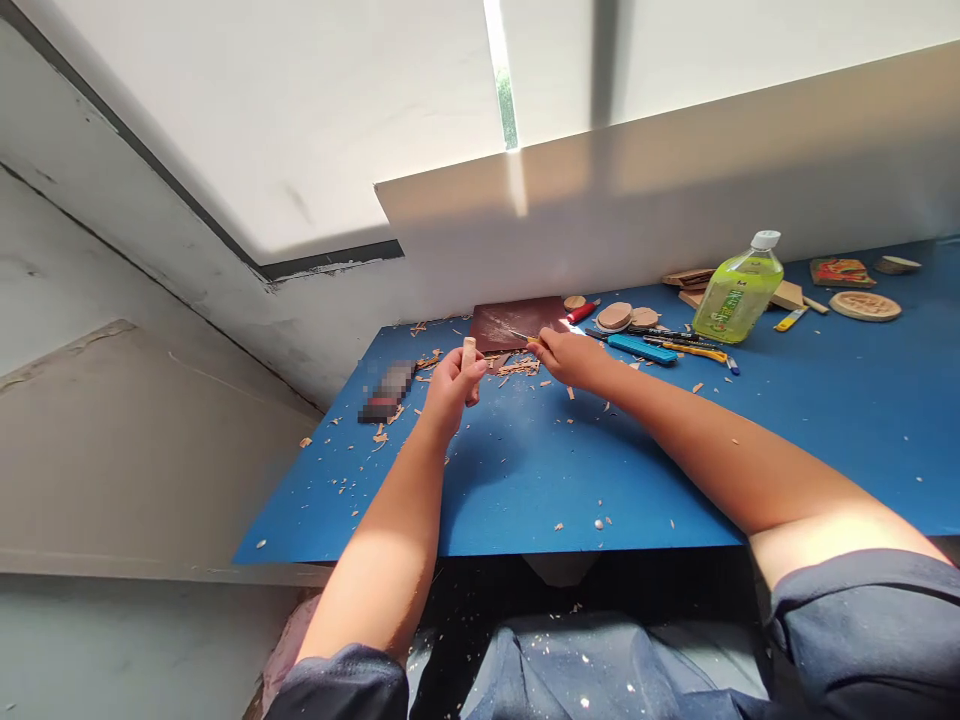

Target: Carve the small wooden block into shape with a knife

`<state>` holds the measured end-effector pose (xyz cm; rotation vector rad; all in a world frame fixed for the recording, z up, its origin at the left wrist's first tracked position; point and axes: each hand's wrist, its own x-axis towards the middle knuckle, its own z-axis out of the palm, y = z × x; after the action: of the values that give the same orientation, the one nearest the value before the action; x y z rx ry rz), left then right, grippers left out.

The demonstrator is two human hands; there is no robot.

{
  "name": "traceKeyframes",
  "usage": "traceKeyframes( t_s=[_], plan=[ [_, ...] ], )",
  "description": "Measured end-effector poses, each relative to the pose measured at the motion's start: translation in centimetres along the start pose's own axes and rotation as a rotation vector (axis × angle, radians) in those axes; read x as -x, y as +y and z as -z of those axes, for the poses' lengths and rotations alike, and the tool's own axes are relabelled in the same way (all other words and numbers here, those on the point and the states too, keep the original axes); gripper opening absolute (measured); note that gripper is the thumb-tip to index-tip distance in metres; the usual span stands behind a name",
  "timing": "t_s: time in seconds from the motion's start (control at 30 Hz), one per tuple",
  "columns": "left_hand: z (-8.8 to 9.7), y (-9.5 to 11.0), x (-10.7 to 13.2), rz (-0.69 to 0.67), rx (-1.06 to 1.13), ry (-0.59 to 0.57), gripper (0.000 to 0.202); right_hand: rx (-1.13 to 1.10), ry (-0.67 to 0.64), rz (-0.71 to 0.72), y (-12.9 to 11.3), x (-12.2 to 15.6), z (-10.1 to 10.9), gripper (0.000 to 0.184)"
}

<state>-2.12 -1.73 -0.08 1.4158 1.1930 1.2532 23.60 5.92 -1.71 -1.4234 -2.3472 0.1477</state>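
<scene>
My left hand (448,388) is closed around a small wooden stick (469,352), which stands upright with its top above the thumb. To the right, my right hand (566,357) grips a thin carving knife (527,338), its blade pointing left toward the stick but apart from it. Behind both hands lies a dark red sandpaper sheet (517,316) dusted with pale powder. Curled wood shavings (520,368) are heaped just in front of the sheet, between my hands.
On the blue table (660,470) stand a green liquid bottle (741,290), a blue cutter (642,348), a red-handled tool (583,311), wooden discs (615,316) and a carved round plaque (865,305). A blurred dark object (388,391) lies left. A wall (450,260) borders the back.
</scene>
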Motion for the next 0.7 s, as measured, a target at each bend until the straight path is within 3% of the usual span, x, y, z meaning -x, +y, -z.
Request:
traceKeyframes(
  t_s=[0.13,0.3,0.7],
  plan=[
    [-0.6,-0.5,0.8,-0.108,-0.259,-0.044,0.059,-0.271,-0.014,0.132,-1.3,0.2,-0.6,0.032],
    [-0.8,-0.3,1.7,-0.327,-0.621,-0.051,0.063,-0.487,0.05,0.292,-1.8,0.4,-0.9,0.033],
    [-0.8,-0.6,1.7,-0.358,-0.693,-0.065,0.063,-0.555,0.027,0.316,-2.4,1.4,-0.2,0.034]
  ],
)
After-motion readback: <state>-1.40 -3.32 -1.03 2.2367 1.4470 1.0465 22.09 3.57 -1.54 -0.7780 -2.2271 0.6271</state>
